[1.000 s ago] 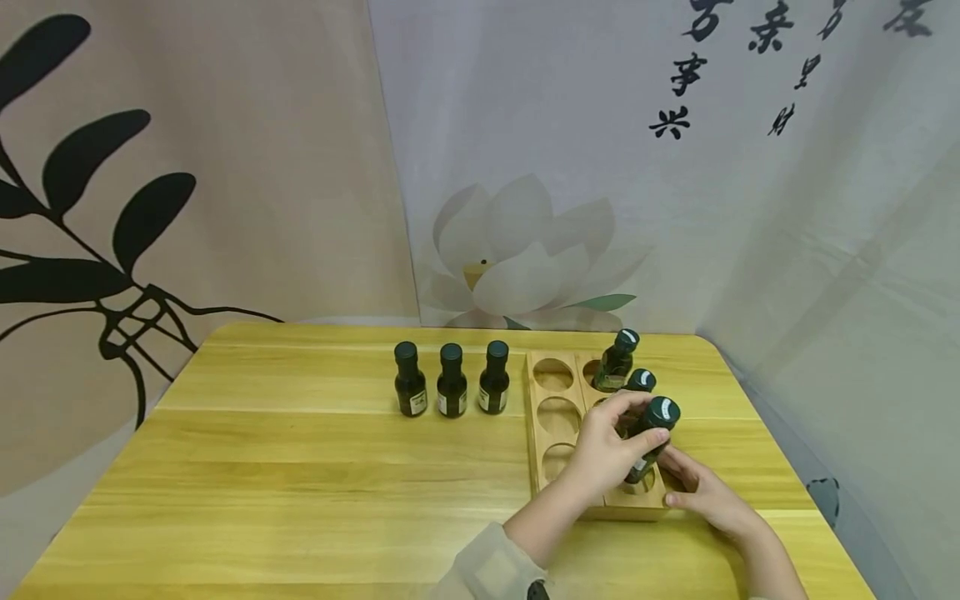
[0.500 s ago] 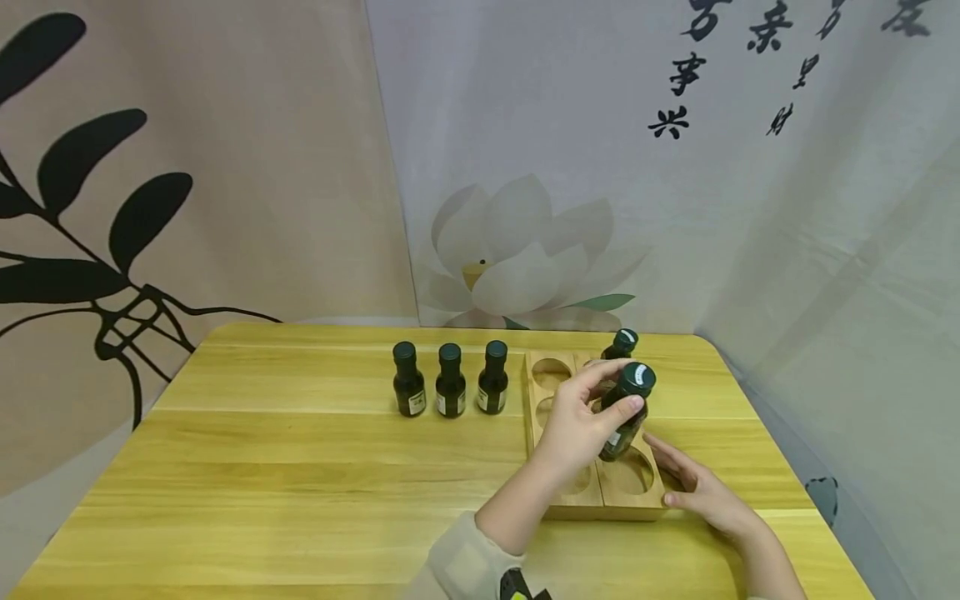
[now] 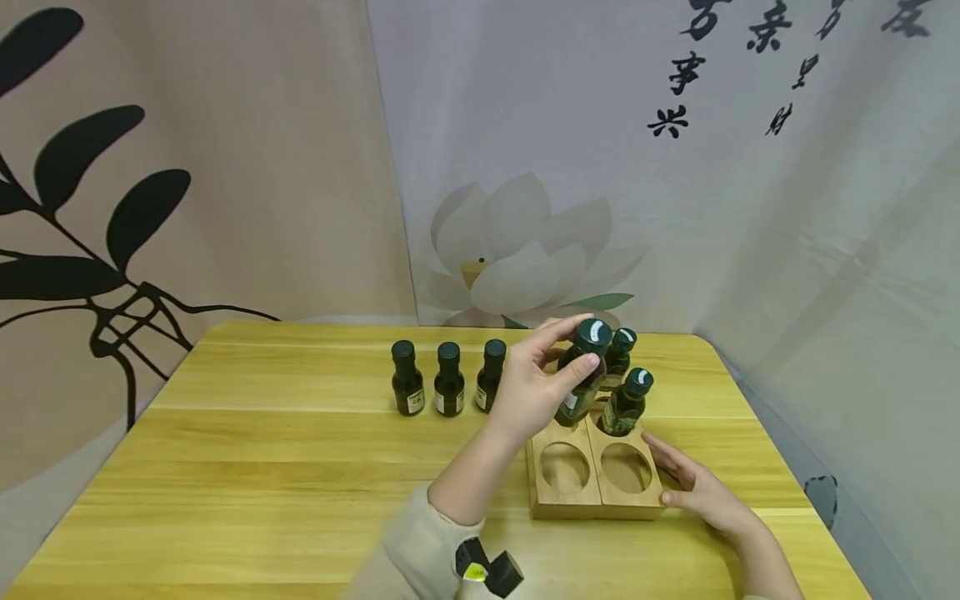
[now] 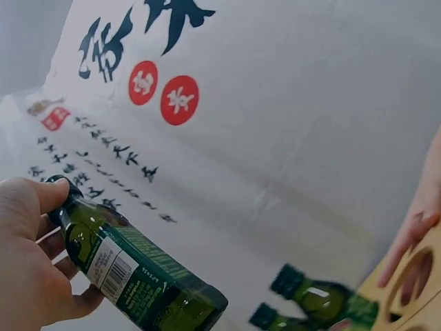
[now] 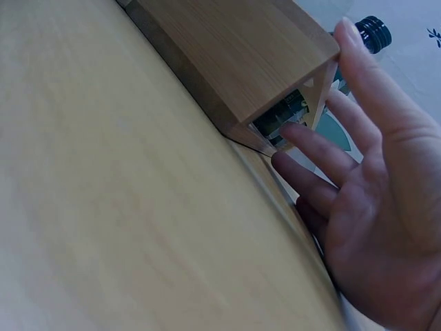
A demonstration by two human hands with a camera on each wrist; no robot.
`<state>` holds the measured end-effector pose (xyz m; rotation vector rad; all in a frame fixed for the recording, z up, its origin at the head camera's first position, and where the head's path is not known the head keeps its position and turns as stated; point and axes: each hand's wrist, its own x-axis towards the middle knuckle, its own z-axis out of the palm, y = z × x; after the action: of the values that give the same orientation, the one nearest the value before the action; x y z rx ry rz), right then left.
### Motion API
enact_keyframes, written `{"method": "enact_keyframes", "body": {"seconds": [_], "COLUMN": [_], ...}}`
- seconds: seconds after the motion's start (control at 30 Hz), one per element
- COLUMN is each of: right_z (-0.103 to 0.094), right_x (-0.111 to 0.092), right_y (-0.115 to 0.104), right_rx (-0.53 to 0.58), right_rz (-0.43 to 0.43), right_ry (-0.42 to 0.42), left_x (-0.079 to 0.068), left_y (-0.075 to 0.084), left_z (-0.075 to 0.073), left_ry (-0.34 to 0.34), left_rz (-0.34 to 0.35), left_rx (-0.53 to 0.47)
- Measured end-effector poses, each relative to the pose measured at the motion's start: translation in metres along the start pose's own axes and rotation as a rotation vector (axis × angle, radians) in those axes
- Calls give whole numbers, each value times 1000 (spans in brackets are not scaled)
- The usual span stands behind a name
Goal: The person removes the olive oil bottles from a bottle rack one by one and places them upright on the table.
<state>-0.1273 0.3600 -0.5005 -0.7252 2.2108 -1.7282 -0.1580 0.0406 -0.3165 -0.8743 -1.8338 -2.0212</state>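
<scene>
My left hand [image 3: 536,383] grips a small green glass bottle [image 4: 141,272] by its neck and shoulder. The bottle has a dark green cap and a label with a barcode. In the head view it is held up, overlapping the left column of a wooden rack [image 3: 570,510] with round holes. My right hand [image 3: 697,487] lies along the rack's right side, its thumb by the front corner and its fingers fairly straight. Two matching bottles stand in the rack's right column: one in the middle hole [image 3: 624,408], the other behind it [image 3: 617,358].
Three dark bottles stand in a row left of the rack: a left one [image 3: 408,387], a middle one [image 3: 449,387] and a right one [image 3: 489,382]. The yellow wooden table [image 3: 262,483] ends at a printed cloth backdrop [image 3: 300,167]. The two front rack holes hold nothing.
My left hand has carried the bottle up from the front right hole, leftward and back over the left column. My right hand has stayed at the rack's side.
</scene>
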Motion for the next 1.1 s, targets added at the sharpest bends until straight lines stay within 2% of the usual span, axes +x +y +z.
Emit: {"method": "enact_keyframes", "body": {"seconds": [0.2, 0.47, 0.6, 0.83, 1.0, 1.1], "right_z": [-1, -1, -1, -2, -1, -1], "right_x": [0, 0, 0, -1, -1, 0], "right_y": [1, 2, 4, 7, 6, 4], "right_rx": [-14, -11, -17, -11, -10, -8], "right_rz": [25, 22, 16, 34, 27, 21], "right_ry": [5, 7, 6, 15, 16, 8], "left_x": [8, 6, 3, -7, -17, -23], "left_y": [7, 8, 5, -9, -19, -15], "left_z": [-21, -48, -58, -66, -67, -66], "left_ry": [35, 61, 86, 98, 94, 95], "left_rz": [18, -59, -61, -114, -149, -162], "left_rx": [2, 38, 54, 37, 63, 81]}}
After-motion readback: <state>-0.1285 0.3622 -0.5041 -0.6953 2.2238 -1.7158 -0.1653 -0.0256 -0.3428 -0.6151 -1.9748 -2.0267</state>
